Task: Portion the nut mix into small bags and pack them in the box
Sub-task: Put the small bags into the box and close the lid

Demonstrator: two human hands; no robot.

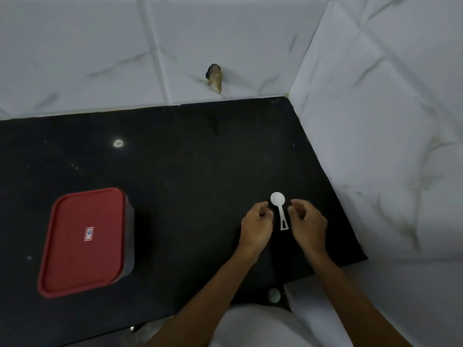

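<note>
A small white plastic scoop (280, 209) lies flat on the black countertop (175, 171), bowl pointing away from me. My left hand (256, 227) hovers just left of it and my right hand (308, 225) just right of it. Both hands have loosely curled fingers and hold nothing. At the left stands a dark box with a red lid (85, 242), closed, with a small label on top. No nut mix and no small bags are in view.
White marble-look tiled walls (375, 121) close the counter at the back and right. A broken hole (215, 77) marks the back wall. The counter's front edge runs past my forearms, with something white below it.
</note>
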